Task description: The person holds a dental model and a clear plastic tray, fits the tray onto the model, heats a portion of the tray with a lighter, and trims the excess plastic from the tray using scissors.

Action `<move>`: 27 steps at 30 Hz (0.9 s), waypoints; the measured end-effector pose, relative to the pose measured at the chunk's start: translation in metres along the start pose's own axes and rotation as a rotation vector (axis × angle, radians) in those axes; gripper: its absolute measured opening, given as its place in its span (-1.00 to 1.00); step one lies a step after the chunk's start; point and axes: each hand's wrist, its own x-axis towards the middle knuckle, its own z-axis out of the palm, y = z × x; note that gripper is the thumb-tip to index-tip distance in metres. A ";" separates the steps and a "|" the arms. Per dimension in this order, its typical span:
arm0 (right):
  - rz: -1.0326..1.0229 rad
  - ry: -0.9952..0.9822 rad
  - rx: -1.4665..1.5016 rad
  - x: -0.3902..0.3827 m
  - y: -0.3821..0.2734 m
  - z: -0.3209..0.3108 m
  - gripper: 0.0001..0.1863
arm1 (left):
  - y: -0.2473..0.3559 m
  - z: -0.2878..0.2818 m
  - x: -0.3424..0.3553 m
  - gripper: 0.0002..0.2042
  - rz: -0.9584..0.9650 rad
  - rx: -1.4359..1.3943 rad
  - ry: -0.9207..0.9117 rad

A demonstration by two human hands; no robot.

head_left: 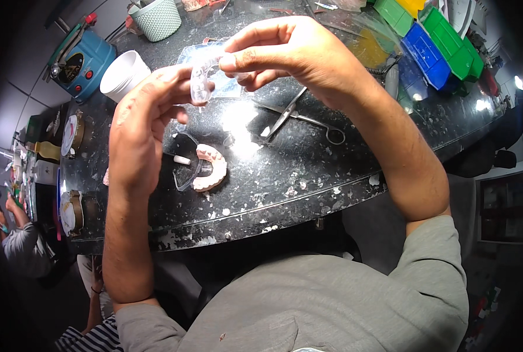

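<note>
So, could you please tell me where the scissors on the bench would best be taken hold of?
Probably the scissors are best taken by the finger loop at their lower right, coming from the near right side: that loop lies exposed, the open blades point leftward, and the other handle disappears behind the right hand.

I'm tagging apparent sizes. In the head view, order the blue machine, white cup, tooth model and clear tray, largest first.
1. Blue machine
2. White cup
3. Tooth model
Unsure: clear tray, nearer the camera and partly covered by fingers.

Dark fisheye corners, glare on tabletop (255, 179)
</note>
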 end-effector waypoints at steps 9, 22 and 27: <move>-0.070 0.153 -0.023 -0.001 -0.001 -0.005 -0.75 | 0.012 0.003 -0.011 -0.65 0.171 1.129 -0.455; 0.016 0.069 -0.046 -0.002 -0.013 -0.005 -0.66 | -0.004 -0.002 -0.001 -0.77 0.089 0.460 -0.175; -0.106 0.221 0.079 0.002 0.007 0.012 -0.78 | -0.019 -0.011 0.010 -0.71 -0.170 -0.080 0.006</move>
